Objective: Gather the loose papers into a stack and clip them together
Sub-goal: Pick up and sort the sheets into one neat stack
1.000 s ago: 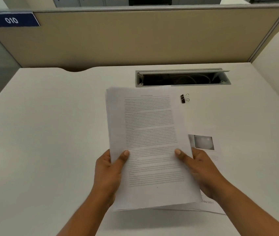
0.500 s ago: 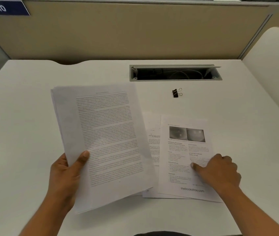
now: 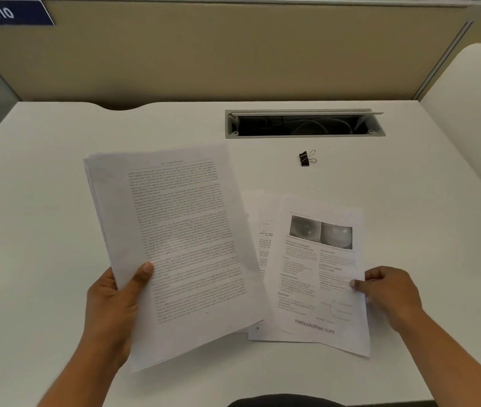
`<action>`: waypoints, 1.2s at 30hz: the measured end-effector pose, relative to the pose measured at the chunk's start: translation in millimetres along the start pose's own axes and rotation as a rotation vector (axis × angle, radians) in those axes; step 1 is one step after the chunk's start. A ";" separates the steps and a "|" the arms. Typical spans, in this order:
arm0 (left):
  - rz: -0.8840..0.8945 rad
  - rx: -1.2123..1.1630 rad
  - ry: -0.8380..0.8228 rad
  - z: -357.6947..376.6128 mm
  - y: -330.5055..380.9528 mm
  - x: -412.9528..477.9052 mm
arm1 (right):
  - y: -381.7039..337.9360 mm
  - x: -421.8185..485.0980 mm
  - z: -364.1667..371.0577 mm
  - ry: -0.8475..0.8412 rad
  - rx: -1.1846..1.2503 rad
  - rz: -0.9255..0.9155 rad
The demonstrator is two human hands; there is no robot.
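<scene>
Gathering is in hand: a stack of papers [image 3: 174, 245] is gripped by the left hand [image 3: 116, 298], while a loose sheet [image 3: 321, 274] on the desk [image 3: 42, 230], pinched at its edge by the right hand [image 3: 389, 295], should be added next, the clip [image 3: 307, 158] lying well apart.

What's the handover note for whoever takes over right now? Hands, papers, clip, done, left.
Left hand: grips the main stack at its lower left edge, thumb on top.
Right hand: pinches the right edge of the photo sheet.
The photo sheet lies on the desk, overlapping at least one more loose sheet.
Binder clip: on the desk beyond the papers, untouched.
Done: most pages gathered.
Left: add the loose sheets, square the stack, clip it.
</scene>
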State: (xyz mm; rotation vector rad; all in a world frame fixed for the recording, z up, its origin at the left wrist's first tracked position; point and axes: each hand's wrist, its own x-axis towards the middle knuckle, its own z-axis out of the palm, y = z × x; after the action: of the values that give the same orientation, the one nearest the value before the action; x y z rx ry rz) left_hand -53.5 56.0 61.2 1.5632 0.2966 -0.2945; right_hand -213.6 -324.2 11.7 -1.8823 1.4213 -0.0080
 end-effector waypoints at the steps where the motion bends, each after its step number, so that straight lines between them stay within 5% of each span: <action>1: 0.000 -0.002 0.003 -0.4 0.1 0.3 | 0.8 -1.0 -1.2 0.000 -0.020 -0.020; 8: -0.012 -0.003 -0.005 2.2 -0.7 1.4 | -19.1 -15.6 13.6 0.068 -0.256 -0.202; 14: -0.014 0.010 -0.008 6.1 -1.2 0.9 | -34.0 -34.6 41.0 0.042 -0.516 -0.171; 27: -0.009 0.003 0.031 -0.7 2.3 5.4 | -15.2 -10.7 28.3 -0.033 -0.083 -0.194; 36: 0.003 -0.006 0.073 -9.3 12.6 17.0 | -18.8 -13.1 -21.2 -0.178 0.512 -0.162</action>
State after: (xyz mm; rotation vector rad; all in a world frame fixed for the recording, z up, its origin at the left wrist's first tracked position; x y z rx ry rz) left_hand -33.0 65.2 66.7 1.5704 0.3512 -0.2343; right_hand -212.3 -323.7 42.9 -1.5218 1.0227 -0.2538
